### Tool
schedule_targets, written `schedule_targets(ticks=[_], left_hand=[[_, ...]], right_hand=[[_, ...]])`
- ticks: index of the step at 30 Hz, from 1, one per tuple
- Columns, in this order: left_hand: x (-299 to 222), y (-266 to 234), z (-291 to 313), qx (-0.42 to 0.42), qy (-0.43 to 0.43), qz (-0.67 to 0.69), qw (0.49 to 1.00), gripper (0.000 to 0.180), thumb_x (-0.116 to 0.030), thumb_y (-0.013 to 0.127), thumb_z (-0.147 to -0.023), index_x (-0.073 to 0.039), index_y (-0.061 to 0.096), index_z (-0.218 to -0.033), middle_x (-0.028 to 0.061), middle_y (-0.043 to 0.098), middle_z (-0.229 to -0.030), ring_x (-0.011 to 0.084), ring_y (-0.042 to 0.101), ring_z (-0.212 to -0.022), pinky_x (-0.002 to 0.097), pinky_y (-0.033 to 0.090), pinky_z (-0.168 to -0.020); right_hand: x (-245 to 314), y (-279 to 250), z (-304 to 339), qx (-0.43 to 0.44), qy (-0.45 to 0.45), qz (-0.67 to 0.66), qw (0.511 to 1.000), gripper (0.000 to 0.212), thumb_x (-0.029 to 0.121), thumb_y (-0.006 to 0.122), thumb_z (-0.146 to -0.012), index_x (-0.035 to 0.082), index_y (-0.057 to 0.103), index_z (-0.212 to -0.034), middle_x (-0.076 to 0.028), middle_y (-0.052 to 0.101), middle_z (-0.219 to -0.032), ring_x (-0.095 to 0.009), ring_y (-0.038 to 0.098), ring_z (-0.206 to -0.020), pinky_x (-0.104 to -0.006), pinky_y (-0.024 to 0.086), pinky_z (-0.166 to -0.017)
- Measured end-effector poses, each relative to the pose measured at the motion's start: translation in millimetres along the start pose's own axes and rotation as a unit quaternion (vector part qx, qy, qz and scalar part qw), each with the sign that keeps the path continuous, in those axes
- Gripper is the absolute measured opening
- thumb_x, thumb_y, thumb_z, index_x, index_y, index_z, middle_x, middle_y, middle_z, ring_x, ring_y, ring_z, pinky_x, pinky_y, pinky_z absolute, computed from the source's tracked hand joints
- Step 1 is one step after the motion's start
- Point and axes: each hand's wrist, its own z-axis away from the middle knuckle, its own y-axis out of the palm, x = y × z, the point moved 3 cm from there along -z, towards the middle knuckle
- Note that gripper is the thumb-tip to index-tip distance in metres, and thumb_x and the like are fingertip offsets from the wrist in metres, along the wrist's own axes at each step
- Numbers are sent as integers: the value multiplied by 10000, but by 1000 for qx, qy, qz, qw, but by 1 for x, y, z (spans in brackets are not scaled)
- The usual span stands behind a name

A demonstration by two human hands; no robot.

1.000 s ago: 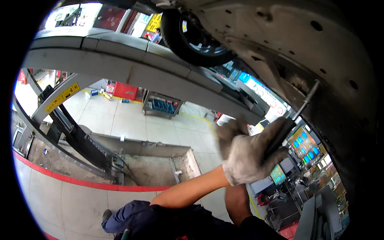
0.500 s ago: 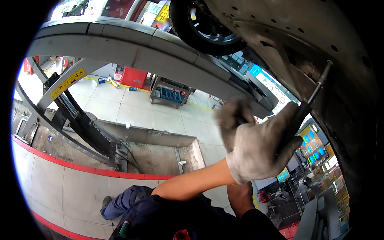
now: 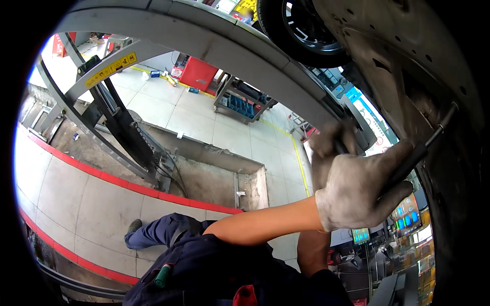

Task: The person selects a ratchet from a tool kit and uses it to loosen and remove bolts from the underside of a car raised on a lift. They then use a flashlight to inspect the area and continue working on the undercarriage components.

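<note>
My left hand (image 3: 349, 191), in a grey-white work glove, is wrapped round the black grip of a long-shafted socket tool (image 3: 438, 133). The tool slants up to the right, and its bright metal end meets the underside of a raised car (image 3: 377, 30). Just behind the left hand is my right hand (image 3: 329, 153), gloved too and smeared by motion. A dark shape shows at its fingers, but whether it grips that or the tool's rear end I cannot make out.
A car wheel (image 3: 306, 33) hangs at the top. The grey lift beam (image 3: 219, 46) crosses ahead of me, with a black hydraulic cylinder (image 3: 122, 127) beneath. A floor pit (image 3: 204, 183) has a red-edged border. Farther off are a tool cart (image 3: 240, 102) and a red cabinet (image 3: 199, 74).
The view has shifted, so the surroundings and my hands sit differently in the picture. My left hand stays on the tool, its end still at the car's underside. The right hand remains blurred.
</note>
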Motion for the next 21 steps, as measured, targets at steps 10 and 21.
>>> schedule_targets(ticks=[10,21], left_hand=[[26,-6,-4,67,-194,304,930,378,-273,678,-976,32,615,-1190,49,632,-668,169,551,-450,330,441,-432],[27,5,-2,177,-313,784,506,716,-497,509,-1048,64,386,-1477,11,506,-669,62,329,-384,238,273,-405]], right_hand=[[10,-49,9,-121,-73,52,989,315,283,483,-1047,1,602,-970,-139,620,-937,-212,613,-824,-346,499,-676],[84,-108,-20,-174,-141,91,970,345,230,446,-1023,8,515,-769,-128,529,-792,-204,516,-601,-350,415,-529]])
